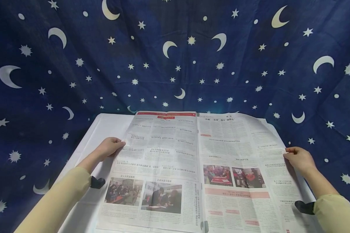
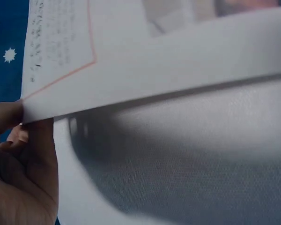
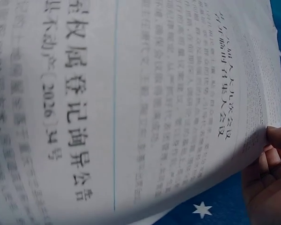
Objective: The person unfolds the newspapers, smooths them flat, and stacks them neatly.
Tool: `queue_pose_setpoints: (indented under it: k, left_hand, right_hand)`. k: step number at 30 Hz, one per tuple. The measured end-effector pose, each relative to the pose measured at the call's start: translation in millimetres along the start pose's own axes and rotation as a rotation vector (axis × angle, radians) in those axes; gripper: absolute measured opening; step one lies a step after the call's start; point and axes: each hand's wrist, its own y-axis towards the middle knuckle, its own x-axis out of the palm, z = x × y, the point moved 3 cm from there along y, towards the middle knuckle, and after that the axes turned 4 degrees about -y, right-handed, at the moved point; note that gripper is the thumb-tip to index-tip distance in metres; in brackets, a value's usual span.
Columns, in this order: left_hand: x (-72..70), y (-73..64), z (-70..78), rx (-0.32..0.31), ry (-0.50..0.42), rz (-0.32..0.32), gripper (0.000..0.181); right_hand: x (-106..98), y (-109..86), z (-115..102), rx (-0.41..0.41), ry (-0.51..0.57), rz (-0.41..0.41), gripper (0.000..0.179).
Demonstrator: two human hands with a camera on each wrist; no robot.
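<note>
An open newspaper lies spread wide, with columns of print, colour photographs and a fold down its middle. At its left edge my left hand pinches the paper between thumb and fingers. In the left wrist view that hand holds a corner raised above the white surface, with shadow under the sheet. My right hand grips the right edge of the page. The right wrist view shows the right hand pinching the edge of the sheet, which curves upward near the fingers.
Under the newspaper is a white tabletop, visible along the left side. A dark blue cloth with white moons and stars hangs behind and lies at both sides. A dark strap piece sits at the left wrist, another at the right.
</note>
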Motion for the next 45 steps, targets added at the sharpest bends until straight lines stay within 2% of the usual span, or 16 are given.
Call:
queue_pose_setpoints:
  k: [5, 14, 31, 39, 45]
  left_hand:
    - [4.2, 2.6, -2.6, -0.029, 0.115, 0.028, 0.031]
    - [8.8, 3.4, -1.9, -0.034, 0.241, 0.04, 0.027]
    - [19.0, 8.1, -2.7, -0.001, 0.331, 0.038, 0.028]
    - [20.8, 5.5, -1.4, -0.014, 0.375, 0.078, 0.027]
    - [20.6, 4.2, -1.9, -0.031, 0.374, 0.089, 0.027]
  right_hand:
    - [7.8, 8.1, 6.4, 0.053, 0.005, -0.014, 0.042]
    - [19.9, 15.9, 19.0, 0.069, -0.034, -0.02, 0.038]
    - [16.6, 9.0, 27.5, 0.045, -0.101, 0.016, 0.034]
    - [21.7, 6.3, 27.3, 0.053, -0.115, 0.047, 0.033]
    - [24.0, 5.7, 27.6, 0.05, -0.126, 0.069, 0.031]
